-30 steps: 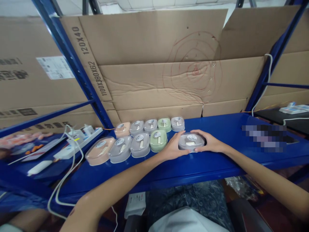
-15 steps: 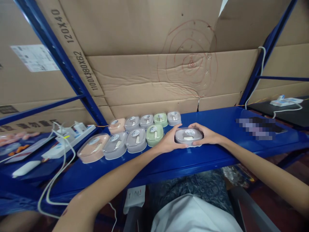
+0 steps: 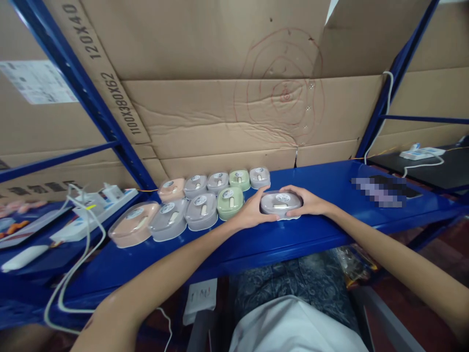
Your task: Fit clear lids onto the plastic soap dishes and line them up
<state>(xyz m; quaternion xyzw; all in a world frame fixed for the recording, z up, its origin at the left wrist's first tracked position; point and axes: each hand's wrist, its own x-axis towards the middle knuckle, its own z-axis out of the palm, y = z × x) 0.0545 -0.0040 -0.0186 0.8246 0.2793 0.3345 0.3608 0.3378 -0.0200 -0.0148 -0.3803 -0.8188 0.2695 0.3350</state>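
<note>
Grasp the grey lidded case [image 3: 281,204] in a two-handed grip, closed on it: left end in the left hand [image 3: 253,212], right end in the right hand [image 3: 310,200]. Locate it at or just above the blue bench [image 3: 322,178]; cannot tell contact underneath. Left of the case, find a front row of four cases [image 3: 168,219]; behind and left, a back row of five cases [image 3: 218,182]. Farther left, see a power strip [image 3: 76,229]; well right, a pixelated item [image 3: 381,193]; behind, a cardboard panel [image 3: 205,117].

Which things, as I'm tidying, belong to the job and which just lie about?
Likely in use: held grey lidded box; five other grey boxes; two peach boxes; two green boxes.

Apparently lying about: two power strips; crumpled clear plastic; pixelated item.
</note>
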